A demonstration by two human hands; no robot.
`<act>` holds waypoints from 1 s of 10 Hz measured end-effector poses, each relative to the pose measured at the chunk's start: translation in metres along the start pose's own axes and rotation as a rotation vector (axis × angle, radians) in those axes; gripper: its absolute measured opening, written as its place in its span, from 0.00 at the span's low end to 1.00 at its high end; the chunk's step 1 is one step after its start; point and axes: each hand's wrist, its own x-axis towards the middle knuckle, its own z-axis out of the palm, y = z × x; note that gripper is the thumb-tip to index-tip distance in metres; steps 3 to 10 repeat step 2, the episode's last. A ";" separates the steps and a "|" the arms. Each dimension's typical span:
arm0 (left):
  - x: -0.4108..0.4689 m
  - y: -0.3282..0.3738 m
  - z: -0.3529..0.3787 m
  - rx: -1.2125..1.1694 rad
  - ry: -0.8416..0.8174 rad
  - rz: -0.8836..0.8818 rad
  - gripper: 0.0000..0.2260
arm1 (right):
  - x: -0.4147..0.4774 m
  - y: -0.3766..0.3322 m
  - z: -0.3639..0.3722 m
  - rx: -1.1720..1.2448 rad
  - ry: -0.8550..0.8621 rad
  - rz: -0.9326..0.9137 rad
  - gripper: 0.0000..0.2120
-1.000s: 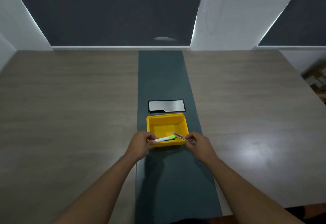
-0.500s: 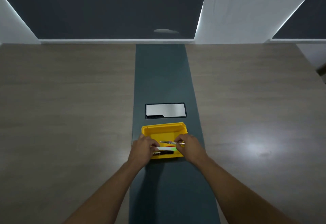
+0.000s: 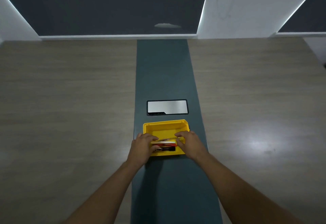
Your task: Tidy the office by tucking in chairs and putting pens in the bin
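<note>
Both hands over yellow bin (image 3: 165, 126) on dark centre strip (image 3: 164, 68) of wooden table (image 3: 70, 91). Left hand (image 3: 142, 147) curled at bin's left wall, fingertips on end of white pen (image 3: 164, 142). Right hand (image 3: 190, 143) opposite, fingers pinched around thin pen (image 3: 166, 139), which spans gap between hands. Below both grips, red pen and dark marker (image 3: 168, 149) lie flat in bin. Silver cable hatch (image 3: 167, 107) just beyond bin.

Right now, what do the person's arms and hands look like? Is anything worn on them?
Both arms are bare up to the frame's edge: no sleeves show. The left hand and right hand wear no gloves, and no watch, bracelet or ring is visible. No markings can be made out in this dim light.
</note>
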 end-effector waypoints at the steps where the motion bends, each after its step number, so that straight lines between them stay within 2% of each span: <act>1: -0.016 0.000 -0.007 -0.020 0.038 0.029 0.18 | -0.014 -0.005 0.000 0.007 0.020 0.009 0.17; 2: -0.031 -0.003 -0.009 -0.081 0.064 0.040 0.19 | -0.026 -0.009 0.002 0.028 0.056 0.021 0.16; 10: -0.031 -0.003 -0.009 -0.081 0.064 0.040 0.19 | -0.026 -0.009 0.002 0.028 0.056 0.021 0.16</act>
